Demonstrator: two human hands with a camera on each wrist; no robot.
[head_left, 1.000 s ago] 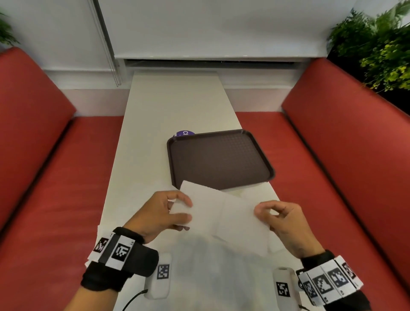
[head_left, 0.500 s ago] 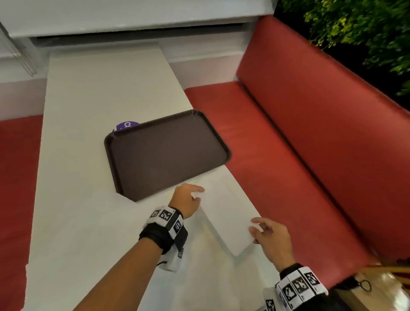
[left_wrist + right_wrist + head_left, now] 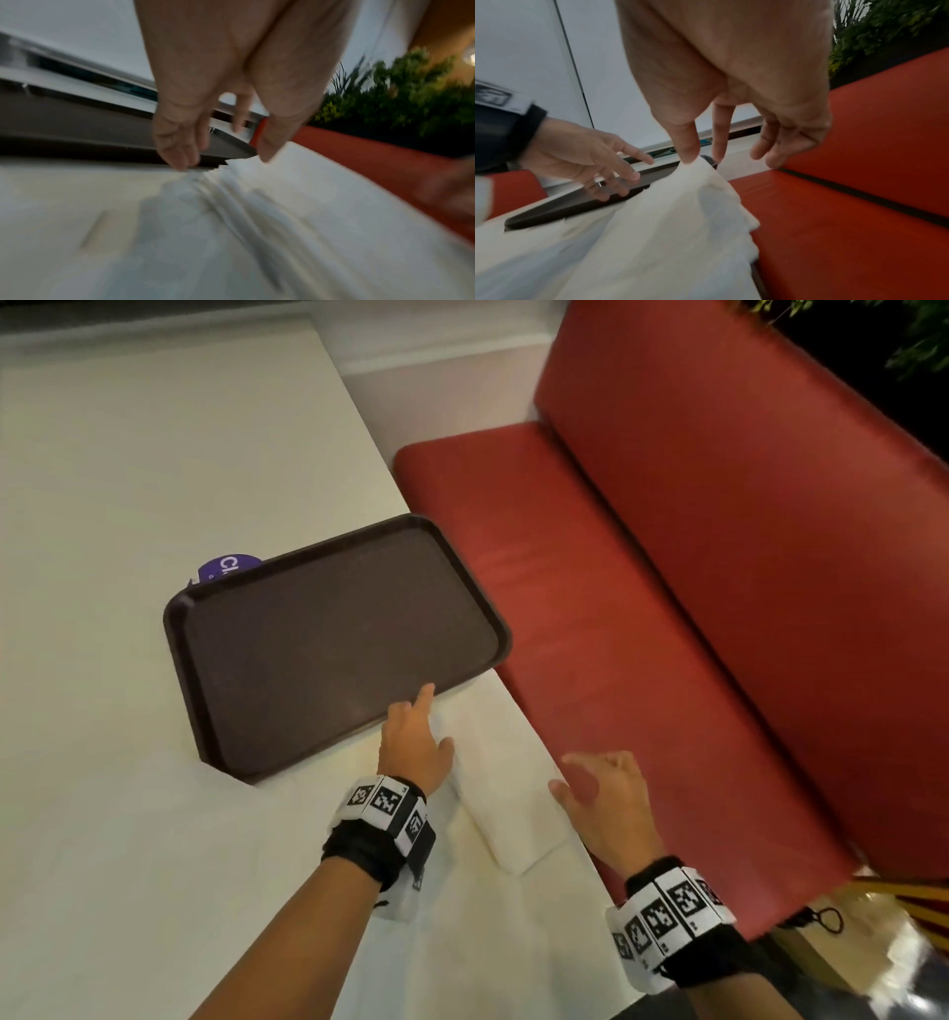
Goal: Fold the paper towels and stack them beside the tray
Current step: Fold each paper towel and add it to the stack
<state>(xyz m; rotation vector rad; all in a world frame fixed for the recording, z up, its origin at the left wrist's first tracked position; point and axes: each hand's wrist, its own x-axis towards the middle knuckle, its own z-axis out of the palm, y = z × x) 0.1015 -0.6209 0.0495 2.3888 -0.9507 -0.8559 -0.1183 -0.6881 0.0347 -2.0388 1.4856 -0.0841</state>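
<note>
Head view: the left hand (image 3: pixel 415 746) is laid with relaxed, spread fingers at the far-left edge of a folded paper towel (image 3: pixel 506 780), its forefinger stretched toward the near rim of the tray (image 3: pixel 328 634); nothing is gripped by it. From the left wrist, the same fingers (image 3: pixel 177 146) are seen hanging loose just above the table, with the towel's layered edges beneath them. The right hand (image 3: pixel 598 791) is held open at the towel's right side, and from the right wrist its thumb tip (image 3: pixel 689 154) is seen touching a raised corner of the white paper (image 3: pixel 680 213); whether that corner is pinched cannot be told, as the other fingers are spread apart and curl round nothing.

The folded towel is placed on the table (image 3: pixel 128 762) just beside the tray's near-right corner, close to the table's right edge, past which a red bench seat (image 3: pixel 642 634) is seen. More pale paper appears to lie under and nearer than it, though single sheets cannot be counted. The tray carries nothing. A purple item (image 3: pixel 226 567) is partly hidden behind the tray's far rim.

It is judged that one towel has been folded and is being set on the stack. How many unfolded towels remain cannot be told from these views.
</note>
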